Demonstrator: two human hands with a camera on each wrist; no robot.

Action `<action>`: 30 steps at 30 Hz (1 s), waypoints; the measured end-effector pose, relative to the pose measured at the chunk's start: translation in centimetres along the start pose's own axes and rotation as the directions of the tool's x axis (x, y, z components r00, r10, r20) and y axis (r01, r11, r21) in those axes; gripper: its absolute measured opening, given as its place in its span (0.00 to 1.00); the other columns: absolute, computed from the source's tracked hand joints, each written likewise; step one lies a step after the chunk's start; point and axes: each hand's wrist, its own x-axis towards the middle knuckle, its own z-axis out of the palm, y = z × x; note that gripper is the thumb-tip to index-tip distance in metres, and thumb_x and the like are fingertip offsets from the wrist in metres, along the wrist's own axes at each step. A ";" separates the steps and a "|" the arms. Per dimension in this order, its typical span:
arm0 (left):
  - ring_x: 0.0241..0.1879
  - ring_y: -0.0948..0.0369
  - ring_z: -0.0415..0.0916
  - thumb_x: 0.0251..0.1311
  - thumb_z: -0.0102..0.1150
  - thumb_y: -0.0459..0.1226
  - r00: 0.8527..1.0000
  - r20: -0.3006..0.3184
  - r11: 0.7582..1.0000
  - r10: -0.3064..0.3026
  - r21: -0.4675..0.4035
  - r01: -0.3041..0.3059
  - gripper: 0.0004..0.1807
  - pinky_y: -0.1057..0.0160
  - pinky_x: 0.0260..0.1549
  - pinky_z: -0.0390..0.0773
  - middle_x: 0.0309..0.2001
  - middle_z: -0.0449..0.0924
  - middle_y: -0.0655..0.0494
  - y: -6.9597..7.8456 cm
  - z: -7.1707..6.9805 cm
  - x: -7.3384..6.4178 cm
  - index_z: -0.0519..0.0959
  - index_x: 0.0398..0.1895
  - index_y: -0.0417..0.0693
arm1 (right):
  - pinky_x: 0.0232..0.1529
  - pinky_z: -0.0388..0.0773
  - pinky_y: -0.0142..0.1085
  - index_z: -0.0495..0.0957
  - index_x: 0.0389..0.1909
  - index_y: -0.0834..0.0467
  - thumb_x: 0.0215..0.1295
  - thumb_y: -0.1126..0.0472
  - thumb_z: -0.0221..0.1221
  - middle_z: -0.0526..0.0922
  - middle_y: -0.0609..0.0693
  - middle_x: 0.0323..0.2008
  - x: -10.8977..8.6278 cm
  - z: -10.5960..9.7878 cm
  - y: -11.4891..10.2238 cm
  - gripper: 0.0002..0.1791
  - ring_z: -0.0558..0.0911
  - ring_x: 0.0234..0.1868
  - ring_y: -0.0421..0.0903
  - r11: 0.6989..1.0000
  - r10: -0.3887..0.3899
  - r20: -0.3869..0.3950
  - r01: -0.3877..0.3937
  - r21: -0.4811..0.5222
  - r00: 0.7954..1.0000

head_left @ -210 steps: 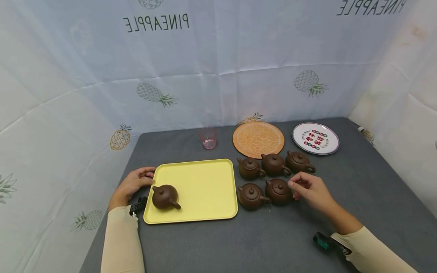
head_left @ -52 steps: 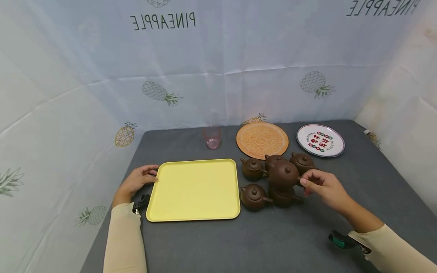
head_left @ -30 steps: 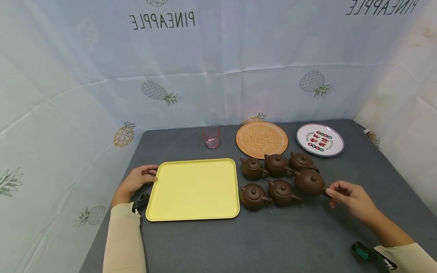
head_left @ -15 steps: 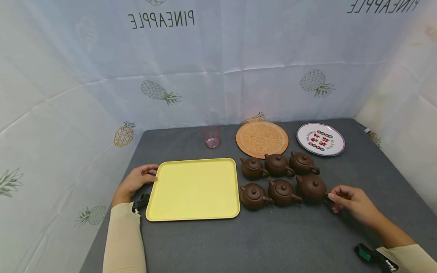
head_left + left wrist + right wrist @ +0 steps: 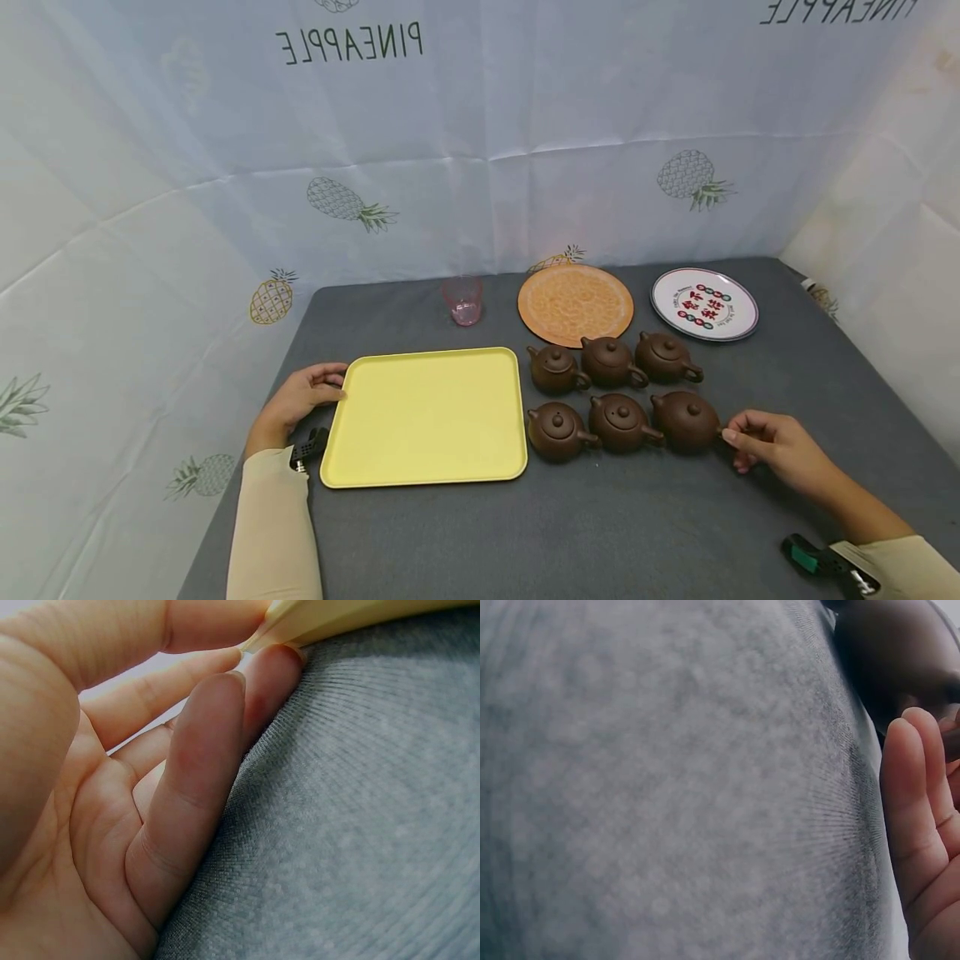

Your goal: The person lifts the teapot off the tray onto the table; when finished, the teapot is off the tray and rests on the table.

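Observation:
My right hand (image 5: 776,448) pinches the stub handle of a dark brown teapot (image 5: 686,422), which sits upright at the right end of the front row. In the right wrist view, my fingers (image 5: 915,787) are beside that teapot's rounded body (image 5: 900,652); most of the grip is out of frame. Left of it in the same row are a middle teapot (image 5: 618,423) and another teapot (image 5: 557,432). My left hand (image 5: 296,404) holds the left edge of a bare yellow tray (image 5: 427,417). The left wrist view has my thumb and fingertips at the yellow rim (image 5: 337,619).
Behind the front row stand three more brown teapots: a small one (image 5: 555,369), a middle one (image 5: 609,362) and a right one (image 5: 663,357). Further back are a round orange mat (image 5: 576,304), a white plate (image 5: 705,304) with red print and a pinkish clear glass (image 5: 465,304).
The teapot that stood on the tray has been carried right over the others and lowered to the right end of the front row. My left hand has stayed at the tray's edge.

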 end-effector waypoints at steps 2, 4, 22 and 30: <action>0.42 0.60 0.78 0.58 0.68 0.37 1.000 0.001 1.000 0.003 -0.001 -0.003 0.35 0.64 0.40 0.78 0.50 0.75 0.41 0.0 0.0 0.0 0.67 0.67 0.36 | 0.23 0.79 0.40 0.76 0.34 0.69 0.70 0.68 0.56 0.78 0.56 0.23 -0.1 0.0 0.0 0.07 0.79 0.21 0.48 1.000 -0.001 0.004 0.001 0.004 1.000; 0.42 0.60 0.78 0.58 0.68 0.37 1.000 0.004 1.000 0.004 0.000 -0.004 0.36 0.64 0.40 0.78 0.50 0.75 0.41 0.0 0.0 0.0 0.66 0.68 0.36 | 0.23 0.79 0.40 0.76 0.34 0.69 0.70 0.68 0.56 0.78 0.56 0.23 -0.1 0.0 0.0 0.07 0.79 0.21 0.48 1.000 -0.001 0.006 0.001 0.011 1.000; 0.42 0.61 0.77 0.57 0.68 0.38 1.000 0.024 1.000 0.005 0.022 -0.006 0.36 0.64 0.39 0.78 0.51 0.76 0.41 0.4 -0.1 0.8 0.66 0.68 0.35 | 0.17 0.69 0.37 0.78 0.32 0.62 0.69 0.66 0.58 0.71 0.46 0.15 0.1 -1.0 0.3 0.05 0.71 0.16 0.44 0.998 -0.023 0.057 0.027 -0.063 0.998; 0.45 0.55 0.79 0.65 0.62 0.40 1.000 -0.009 0.998 0.024 0.052 -0.024 0.33 0.56 0.43 0.79 0.53 0.75 0.36 2.3 -0.7 -0.2 0.64 0.68 0.33 | 0.21 0.68 0.36 0.78 0.37 0.61 0.71 0.57 0.57 0.73 0.47 0.22 3.4 -2.3 -1.1 0.10 0.72 0.22 0.44 0.969 -0.020 -0.020 0.014 -0.248 1.000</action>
